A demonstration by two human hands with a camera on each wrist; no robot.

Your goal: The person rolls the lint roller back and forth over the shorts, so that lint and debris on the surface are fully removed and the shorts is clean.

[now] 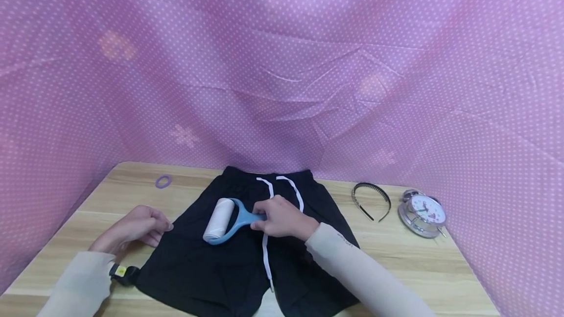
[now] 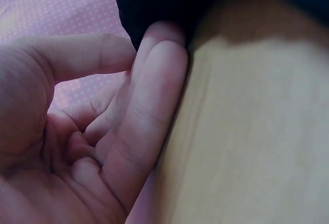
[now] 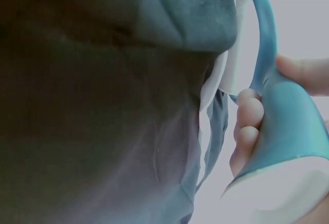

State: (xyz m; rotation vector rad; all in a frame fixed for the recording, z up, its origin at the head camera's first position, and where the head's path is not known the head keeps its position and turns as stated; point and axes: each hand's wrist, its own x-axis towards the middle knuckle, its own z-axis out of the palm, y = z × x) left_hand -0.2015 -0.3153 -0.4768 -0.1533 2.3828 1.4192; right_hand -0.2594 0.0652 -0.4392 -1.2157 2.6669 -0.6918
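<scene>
Black shorts (image 1: 194, 268) with a white drawstring (image 1: 266, 253) lie spread out on the wooden table. My right hand (image 1: 282, 216) grips the blue handle of a lint roller (image 1: 219, 220), whose white roll lies over the left part of the shorts. The right wrist view shows fingers curled round the lint roller's handle (image 3: 288, 116). At the left edge of the shorts, my left hand (image 1: 138, 226) pinches the black fabric (image 2: 154, 3) between thumb and fingers, as the left wrist view shows up close.
A purple ring (image 1: 163, 181) lies at the back left of the table (image 1: 101, 199). To the right of the shorts are a black headband (image 1: 358, 200) and a silver alarm clock (image 1: 425, 212). Pink dotted cloth (image 1: 282, 87) hangs behind and along both sides.
</scene>
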